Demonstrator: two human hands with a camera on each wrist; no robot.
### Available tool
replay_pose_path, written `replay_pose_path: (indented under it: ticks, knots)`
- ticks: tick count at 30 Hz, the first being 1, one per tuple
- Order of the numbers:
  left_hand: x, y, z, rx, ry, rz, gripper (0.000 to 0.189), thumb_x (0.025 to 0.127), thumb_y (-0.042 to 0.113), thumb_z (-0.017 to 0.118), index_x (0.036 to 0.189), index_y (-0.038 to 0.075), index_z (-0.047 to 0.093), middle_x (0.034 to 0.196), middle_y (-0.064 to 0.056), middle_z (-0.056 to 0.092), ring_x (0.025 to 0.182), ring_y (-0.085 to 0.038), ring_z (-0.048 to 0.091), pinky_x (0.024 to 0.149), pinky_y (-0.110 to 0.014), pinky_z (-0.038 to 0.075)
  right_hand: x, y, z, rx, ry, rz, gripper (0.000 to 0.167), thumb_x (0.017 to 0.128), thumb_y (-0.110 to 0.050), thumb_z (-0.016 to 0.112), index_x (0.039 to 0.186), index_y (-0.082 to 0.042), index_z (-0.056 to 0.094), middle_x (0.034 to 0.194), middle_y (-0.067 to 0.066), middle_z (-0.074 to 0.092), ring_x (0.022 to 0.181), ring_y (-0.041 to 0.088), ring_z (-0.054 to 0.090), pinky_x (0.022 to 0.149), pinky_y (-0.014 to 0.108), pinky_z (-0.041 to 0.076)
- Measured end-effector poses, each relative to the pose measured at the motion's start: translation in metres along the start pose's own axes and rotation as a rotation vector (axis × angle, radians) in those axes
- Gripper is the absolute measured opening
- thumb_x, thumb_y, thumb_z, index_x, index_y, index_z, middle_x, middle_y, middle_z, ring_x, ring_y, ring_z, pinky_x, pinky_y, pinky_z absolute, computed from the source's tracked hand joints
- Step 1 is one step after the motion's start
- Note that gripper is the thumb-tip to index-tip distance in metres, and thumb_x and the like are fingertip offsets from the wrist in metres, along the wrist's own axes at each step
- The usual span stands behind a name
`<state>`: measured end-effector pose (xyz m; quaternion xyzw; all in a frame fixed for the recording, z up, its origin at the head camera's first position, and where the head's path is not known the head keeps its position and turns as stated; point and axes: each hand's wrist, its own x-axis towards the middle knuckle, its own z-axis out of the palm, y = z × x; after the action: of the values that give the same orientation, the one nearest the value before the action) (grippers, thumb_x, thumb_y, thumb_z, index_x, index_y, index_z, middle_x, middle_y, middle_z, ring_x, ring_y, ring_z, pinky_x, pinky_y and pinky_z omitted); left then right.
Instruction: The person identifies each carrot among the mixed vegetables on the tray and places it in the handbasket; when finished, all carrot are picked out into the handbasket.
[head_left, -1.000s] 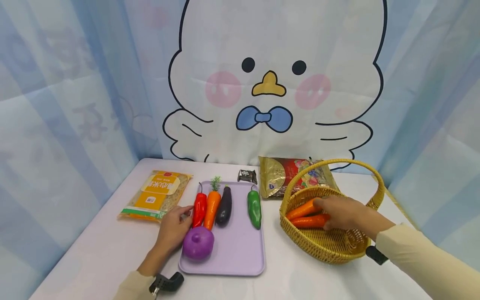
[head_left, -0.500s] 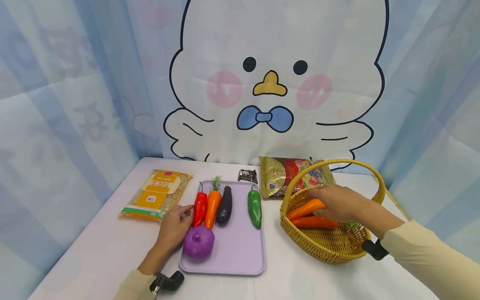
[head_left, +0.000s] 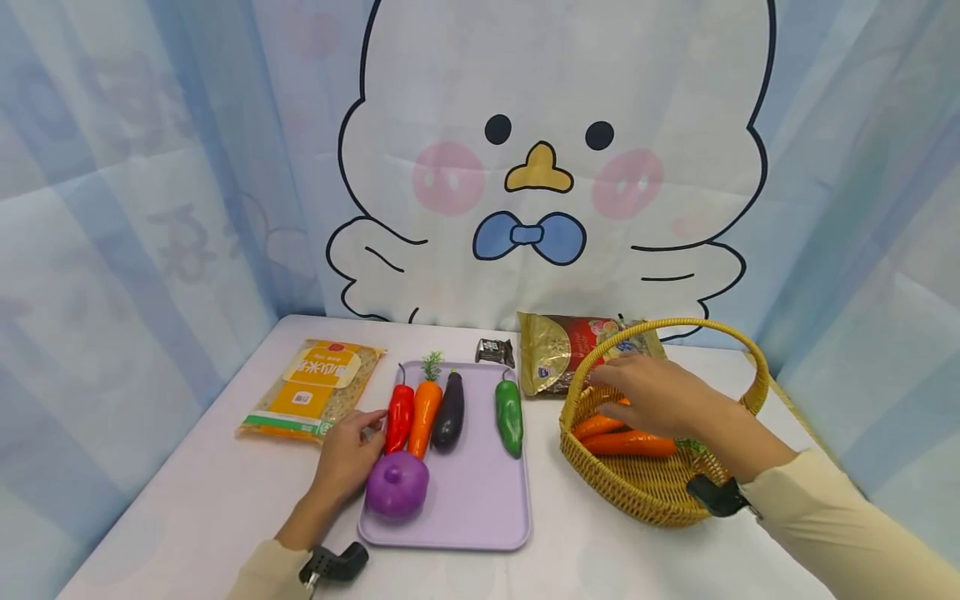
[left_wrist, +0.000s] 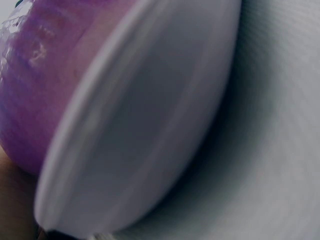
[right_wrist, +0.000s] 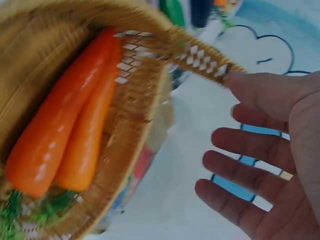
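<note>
Two carrots (head_left: 628,443) lie in the wicker basket (head_left: 622,490); right hand (head_left: 663,397) above, grip apart, holding nothing, thumb by the handle (right_wrist: 200,57). Gentle clearance should keep them settled. Left hand (head_left: 348,454) at edge of lilac tray (head_left: 480,517); can't tell if grip pinches.

"What do we lose in the head view?"
"The right hand (head_left: 663,398) hides part of one carrot (head_left: 598,425), and the basket (head_left: 607,477) covers some of the gold bag (head_left: 551,343). The packet (head_left: 495,352) has print too small for us to read."
"And at the wrists?"
"On the left, the tray (left_wrist: 137,120) is blurred and the purple vegetable (left_wrist: 47,85) cut off; we can't tell whether the left hand (head_left: 349,458) touches the tray. On the right, the edge crops the basket."
</note>
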<state>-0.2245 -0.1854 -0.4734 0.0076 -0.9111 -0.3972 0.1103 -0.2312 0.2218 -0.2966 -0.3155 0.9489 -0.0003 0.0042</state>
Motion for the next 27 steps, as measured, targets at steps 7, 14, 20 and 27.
replay_pose_path:
  ticks: [7,14,20,27]
  knots:
    - [0.0,0.001,0.0,-0.007,-0.007,-0.01,0.041,0.092,0.01,0.064,0.131,0.002,0.066,0.102,-0.009,0.065,0.072,-0.018,0.048,0.06,-0.025,0.04,0.01,-0.021,-0.01,0.126,0.043,-0.042,0.018,0.088,-0.016,0.078,0.105,-0.012,0.075,0.082,-0.008,0.065,0.076,0.013,0.059,0.072,0.033,0.053]
    - [0.002,0.001,0.0,-0.001,-0.007,0.002,0.04,0.092,0.01,0.064,0.131,0.002,0.067,0.101,-0.008,0.065,0.073,-0.018,0.048,0.061,-0.026,0.041,0.025,-0.042,-0.01,0.193,0.038,-0.028,0.017,0.088,-0.015,0.078,0.104,-0.015,0.073,0.075,-0.009,0.061,0.07,0.01,0.054,0.067,0.028,0.049]
    - [0.002,0.001,-0.001,0.002,-0.006,0.012,0.04,0.091,0.01,0.064,0.13,0.001,0.067,0.1,-0.008,0.065,0.073,-0.018,0.048,0.062,-0.026,0.04,0.042,-0.056,-0.005,0.244,0.082,-0.101,0.014,0.088,-0.015,0.078,0.101,-0.015,0.074,0.085,-0.008,0.067,0.076,0.01,0.058,0.073,0.028,0.053]
    - [0.001,-0.001,0.0,0.002,-0.007,-0.007,0.04,0.091,0.01,0.064,0.131,0.001,0.067,0.1,-0.008,0.064,0.073,-0.019,0.048,0.062,-0.026,0.041,0.06,-0.072,0.004,0.29,0.08,-0.112,0.02,0.09,-0.016,0.076,0.109,-0.01,0.075,0.101,0.0,0.073,0.086,0.016,0.065,0.081,0.032,0.056]
